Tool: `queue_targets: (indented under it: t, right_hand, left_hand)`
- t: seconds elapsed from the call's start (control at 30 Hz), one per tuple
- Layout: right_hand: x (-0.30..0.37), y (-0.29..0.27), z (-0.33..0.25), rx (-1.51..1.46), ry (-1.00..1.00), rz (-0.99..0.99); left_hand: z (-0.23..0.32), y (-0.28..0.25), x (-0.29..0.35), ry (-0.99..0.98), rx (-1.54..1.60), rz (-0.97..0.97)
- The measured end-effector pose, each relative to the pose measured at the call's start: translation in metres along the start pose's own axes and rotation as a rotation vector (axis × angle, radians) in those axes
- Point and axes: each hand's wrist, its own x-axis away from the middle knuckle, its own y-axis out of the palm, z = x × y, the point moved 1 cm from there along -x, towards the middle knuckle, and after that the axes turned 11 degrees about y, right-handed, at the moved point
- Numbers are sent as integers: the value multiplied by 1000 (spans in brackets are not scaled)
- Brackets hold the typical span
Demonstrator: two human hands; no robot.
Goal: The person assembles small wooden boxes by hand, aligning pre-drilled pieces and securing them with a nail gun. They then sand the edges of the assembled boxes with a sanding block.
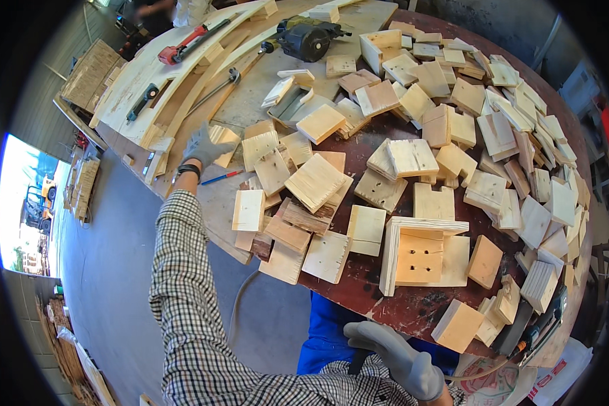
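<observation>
My left hand (200, 147), in a grey glove, reaches out over the left part of the table. Its fingers close on a small pale wooden block (224, 139) at the edge of the pile. Just below lies a blue and red pencil (221, 177). Near the front edge, my right hand (398, 357), gloved as well, hangs low before my body with its fingers stretched out and nothing in it. Above it on the dark red tabletop (348, 284) stands a box-like wooden piece (419, 256) with several dark holes.
Wooden blocks (413, 159) cover much of the table. Behind my left hand lie a hammer (216, 89), a red-handled clamp (183, 46) and long curved boards (203, 74). A dark power tool (309, 38) sits at the back. Another tool (545, 323) lies at the right front edge.
</observation>
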Motion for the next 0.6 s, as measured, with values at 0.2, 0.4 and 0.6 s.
queue_targets:
  t: [0.2, 0.4, 0.6]
  right_hand:
    - [-8, -8, 3, -3, -18, 7]
    - [4, -17, 7, -1, -6, 3]
    - [25, -20, 3, -11, -59, -4]
  left_hand:
    - [-18, 4, 4, 139, 73, 111]
    - [-35, 14, 11, 81, 86, 174]
    - [-58, -9, 19, 193, -154, 330]
